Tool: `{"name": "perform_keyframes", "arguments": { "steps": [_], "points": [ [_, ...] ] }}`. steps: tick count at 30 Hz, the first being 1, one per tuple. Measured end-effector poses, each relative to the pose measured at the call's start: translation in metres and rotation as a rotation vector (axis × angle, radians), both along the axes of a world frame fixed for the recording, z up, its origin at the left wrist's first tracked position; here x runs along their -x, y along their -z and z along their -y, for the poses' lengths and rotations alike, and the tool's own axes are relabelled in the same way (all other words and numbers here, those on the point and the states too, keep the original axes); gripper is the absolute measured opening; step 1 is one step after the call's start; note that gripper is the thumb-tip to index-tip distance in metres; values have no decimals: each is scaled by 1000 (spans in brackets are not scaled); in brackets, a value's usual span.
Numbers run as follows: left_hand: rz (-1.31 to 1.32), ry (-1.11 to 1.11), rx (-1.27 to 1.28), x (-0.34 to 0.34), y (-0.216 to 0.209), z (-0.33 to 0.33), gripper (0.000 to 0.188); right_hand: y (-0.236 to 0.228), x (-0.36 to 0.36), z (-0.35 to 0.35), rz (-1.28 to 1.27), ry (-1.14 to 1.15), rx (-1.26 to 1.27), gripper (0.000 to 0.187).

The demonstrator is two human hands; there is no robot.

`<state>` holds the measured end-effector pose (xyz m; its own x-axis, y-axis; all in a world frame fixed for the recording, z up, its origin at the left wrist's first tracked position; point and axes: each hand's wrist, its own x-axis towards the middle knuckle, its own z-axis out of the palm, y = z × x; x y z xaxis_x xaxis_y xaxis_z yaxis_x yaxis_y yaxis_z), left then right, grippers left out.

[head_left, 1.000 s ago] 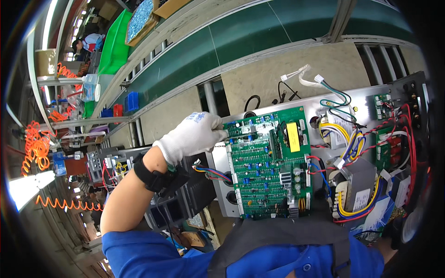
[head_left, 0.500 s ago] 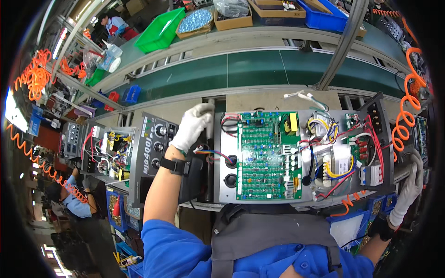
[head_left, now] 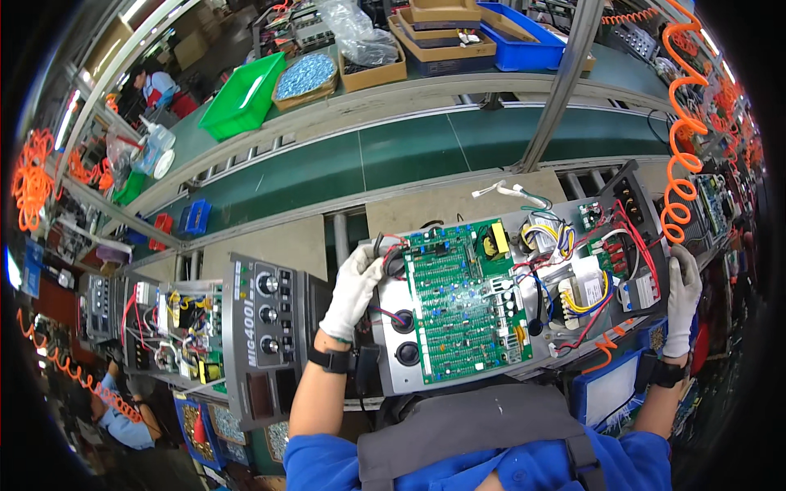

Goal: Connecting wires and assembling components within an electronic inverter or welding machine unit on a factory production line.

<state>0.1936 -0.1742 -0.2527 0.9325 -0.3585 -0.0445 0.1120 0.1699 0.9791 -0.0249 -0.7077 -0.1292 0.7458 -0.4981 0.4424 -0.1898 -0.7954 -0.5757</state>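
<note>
An open welding machine chassis (head_left: pixel 393 372) lies in front of me, carrying a green circuit board (head_left: pixel 446 315), bundled wires, a transformer (head_left: pixel 571 299) and a black end panel (head_left: pixel 641 204). At its left edge is my white-gloved left hand (head_left: pixel 357 288), fingers curled over the rim beside a loop of black and red wires (head_left: pixel 395 260). A coloured cable runs out of a round black grommet (head_left: pixel 401 321) near that hand. My right hand (head_left: pixel 682 299), also gloved, closes on the right end of the chassis by the end panel; its fingertips are partly hidden.
A second unit with a knobbed grey front panel (head_left: pixel 264 327) stands close on the left. Behind runs a green conveyor belt (head_left: pixel 327 172). Across it are a green bin (head_left: pixel 243 96), cardboard boxes (head_left: pixel 372 75) and a blue tray (head_left: pixel 520 51). Coiled orange hoses (head_left: pixel 684 139) hang at right.
My left hand has come from beside the grey front panel onto the chassis's left edge. My right hand has closed in on its right end. The chassis sits more slanted in view.
</note>
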Motion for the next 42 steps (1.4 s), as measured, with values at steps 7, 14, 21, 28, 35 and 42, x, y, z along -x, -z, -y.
{"name": "perform_keyframes", "arguments": {
  "steps": [7,14,21,28,35,42],
  "points": [
    [-72,-56,-192,10,-14,-15,34,5,0,0,-32,10,86,25],
    [-209,-16,-393,3,-52,-30,39,1,3,-6,-132,126,151,24],
    [-253,-116,110,-16,-32,-20,35,3,1,-7,-148,195,114,29],
    [-233,-70,-291,-49,-18,-29,31,5,2,-3,-127,127,145,27],
    [-28,-386,-404,10,-24,-47,52,7,0,1,-69,69,142,23],
    [-64,-367,-357,-2,-26,-13,49,7,-2,1,15,-46,49,23]
  ]
}}
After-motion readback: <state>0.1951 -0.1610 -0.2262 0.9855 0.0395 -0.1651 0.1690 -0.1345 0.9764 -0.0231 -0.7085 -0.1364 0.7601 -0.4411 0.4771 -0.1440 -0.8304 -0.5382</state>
